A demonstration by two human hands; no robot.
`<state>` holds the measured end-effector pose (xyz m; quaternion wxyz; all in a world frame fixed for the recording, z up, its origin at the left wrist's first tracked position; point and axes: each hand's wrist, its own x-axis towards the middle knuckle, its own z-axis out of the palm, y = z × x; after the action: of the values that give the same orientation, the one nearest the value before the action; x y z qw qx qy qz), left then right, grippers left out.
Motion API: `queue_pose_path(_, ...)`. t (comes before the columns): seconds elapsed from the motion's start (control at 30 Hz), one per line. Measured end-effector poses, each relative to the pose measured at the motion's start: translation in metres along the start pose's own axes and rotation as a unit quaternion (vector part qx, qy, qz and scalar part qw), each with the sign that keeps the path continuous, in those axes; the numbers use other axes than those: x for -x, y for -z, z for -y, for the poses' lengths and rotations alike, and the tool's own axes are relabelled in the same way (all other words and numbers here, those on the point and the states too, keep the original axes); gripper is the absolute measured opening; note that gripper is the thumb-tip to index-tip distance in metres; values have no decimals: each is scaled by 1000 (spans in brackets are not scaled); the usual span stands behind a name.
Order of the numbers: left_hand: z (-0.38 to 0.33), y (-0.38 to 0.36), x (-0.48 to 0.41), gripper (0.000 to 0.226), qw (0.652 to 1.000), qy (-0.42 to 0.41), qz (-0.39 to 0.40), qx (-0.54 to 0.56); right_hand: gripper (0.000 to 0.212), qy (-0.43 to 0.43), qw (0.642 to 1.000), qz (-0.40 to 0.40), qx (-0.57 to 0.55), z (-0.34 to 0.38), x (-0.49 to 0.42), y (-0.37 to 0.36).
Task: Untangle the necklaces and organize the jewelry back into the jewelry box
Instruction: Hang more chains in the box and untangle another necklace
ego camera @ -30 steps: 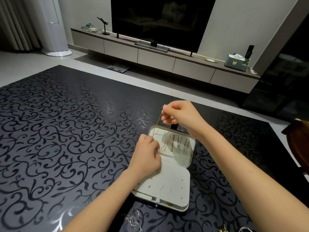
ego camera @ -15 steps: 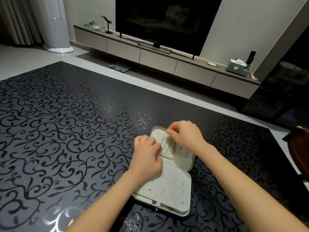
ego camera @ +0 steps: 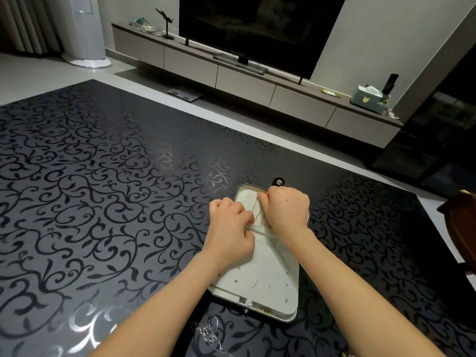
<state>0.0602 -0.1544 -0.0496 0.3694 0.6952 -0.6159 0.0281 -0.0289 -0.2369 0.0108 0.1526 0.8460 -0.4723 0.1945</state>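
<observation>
Seen from the head camera, a person works over an open white jewelry box (ego camera: 270,269) lying at lower centre-right of the frame on a black worktop (ego camera: 103,202) patterned with scrolling vines. The left hand (ego camera: 230,233) rests at the box's left edge, its fingers (ego camera: 244,222) curled and gripping the white pocket band (ego camera: 262,231) that crosses the middle of the box. The right hand (ego camera: 286,210) sits over the lid half just above, its fingers (ego camera: 265,198) closed in a pinch on a gold necklace (ego camera: 257,215), which runs down the lid lining toward the band. Small studs (ego camera: 235,280) dot the nearer panel of the box. A tangled silver chain (ego camera: 210,331) lies on the worktop just below the box, near the bottom edge. Across the top of the frame a dark television (ego camera: 257,29) stands on a long low cabinet (ego camera: 244,83), with a tissue box (ego camera: 369,97) toward its right end.
</observation>
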Motion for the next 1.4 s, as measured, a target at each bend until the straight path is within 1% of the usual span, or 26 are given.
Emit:
queue_pose_path(0.07, 0, 1, 2, 16, 1000, -2, 3, -4, 35, -18, 999, 28, 15, -2, 2, -5)
queue_pose_path(0.13, 1, 2, 4, 16, 1000, -2, 3, -8, 36, -47, 998, 46, 15, -5, 2, -7)
queue_pose_path(0.27, 2, 3, 8, 15, 1000, -2, 6, -10, 34, -59, 997, 52, 14, -5, 1, -2)
queue_pose_path(0.33, 2, 3, 9, 15, 1000, -2, 9, -11, 32, -71, 996, 54, -8, -6, 1, -2)
queue_pose_path(0.4, 4, 3, 8, 17, 1000, 2, 7, -10, 26, -91, 993, 49, -57, -5, 2, 1)
queue_pose_path(0.5, 7, 6, 2, 20, 1000, 9, -1, -7, 13, -81, 991, 46, -92, -5, 4, 3)
queue_pose_path(0.57, 4, 8, -1, 28, 1000, 21, 15, -13, 17, -62, 993, 46, -91, -7, 8, 3)
queue_pose_path(0.63, 1, 9, -1, 32, 998, 38, 45, -28, 22, -47, 993, 69, -81, -8, 16, 0)
queue_pose_path(0.67, 0, 8, 1, 31, 997, 36, 51, -41, 23, -50, 992, 85, -78, -6, 21, -2)
queue_pose_path(0.73, 1, 7, 5, 27, 996, 24, 59, -60, 22, -88, 986, 108, -92, 0, 31, -7)
queue_pose_path(0.87, 0, 4, 8, 21, 997, 11, 47, -59, 22, -203, 959, 128, -151, 13, 38, -14)
queue_pose_path(1.0, -2, 2, 6, 19, 996, 3, 53, -78, 18, -251, 950, 138, -127, 21, 34, -18)
queue_pose_path(1.07, 0, 1, 5, 17, 994, -1, 57, -90, 22, -272, 945, 139, -117, 26, 31, -20)
queue_pose_path(1.17, 1, 1, 3, 17, 995, -8, 51, -88, 24, -279, 941, 149, -116, 31, 28, -22)
queue_pose_path(1.3, -1, 2, 2, 10, 997, -10, 27, -73, 20, -266, 942, 172, -112, 30, 29, -23)
queue_pose_path(1.4, 4, 0, 2, 16, 997, -10, 20, -68, 15, -251, 945, 176, -115, 28, 30, -22)
